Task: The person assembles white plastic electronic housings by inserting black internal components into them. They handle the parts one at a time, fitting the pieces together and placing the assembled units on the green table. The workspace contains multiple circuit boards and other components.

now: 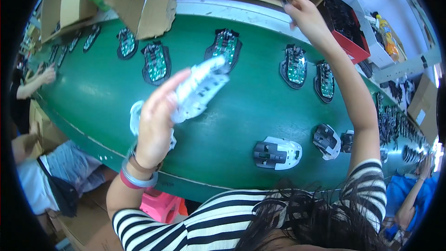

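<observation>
My left hand is raised above the green conveyor belt and grips a white plastic mouse shell, blurred by motion. My right hand reaches far forward to the cardboard box at the back, pinching a small dark part between its fingertips. Black mouse bases with green circuit boards, such as one ahead of me, lie in a row along the belt. Near my edge lie a white-and-black mouse assembly and another.
A red bin of dark parts stands at the back right, with white bins beyond. Another person's hand works at the far left; a seated person is on my left, another in blue on my right.
</observation>
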The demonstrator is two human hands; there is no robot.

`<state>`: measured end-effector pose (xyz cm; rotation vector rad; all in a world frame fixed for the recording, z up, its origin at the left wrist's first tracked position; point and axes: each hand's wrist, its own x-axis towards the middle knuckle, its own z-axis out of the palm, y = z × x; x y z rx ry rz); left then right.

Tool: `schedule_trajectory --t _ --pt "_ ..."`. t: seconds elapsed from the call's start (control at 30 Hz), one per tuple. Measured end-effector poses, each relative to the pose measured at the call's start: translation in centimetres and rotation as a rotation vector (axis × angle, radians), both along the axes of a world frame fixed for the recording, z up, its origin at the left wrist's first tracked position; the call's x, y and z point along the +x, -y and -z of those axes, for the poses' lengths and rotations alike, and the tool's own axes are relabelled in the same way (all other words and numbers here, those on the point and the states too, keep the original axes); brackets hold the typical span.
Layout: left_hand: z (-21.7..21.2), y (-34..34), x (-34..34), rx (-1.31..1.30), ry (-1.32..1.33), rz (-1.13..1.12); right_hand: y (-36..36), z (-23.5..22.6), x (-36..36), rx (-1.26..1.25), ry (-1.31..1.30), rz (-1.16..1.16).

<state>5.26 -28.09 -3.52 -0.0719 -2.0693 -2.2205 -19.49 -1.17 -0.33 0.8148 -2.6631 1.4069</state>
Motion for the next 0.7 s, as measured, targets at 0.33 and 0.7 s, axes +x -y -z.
schedule_trajectory --t 0.33,0.7 --pt "-2.1 -4.5 0.6 0.559 0.262 0.088 4.1 -1.0 15.4 0.026 -0.513 -0.394" --pt "-0.9 -4.1 0.6 0.319 0.166 -0.036 5.1 -0.2 15.8 0.14 -0.647 -0.336"
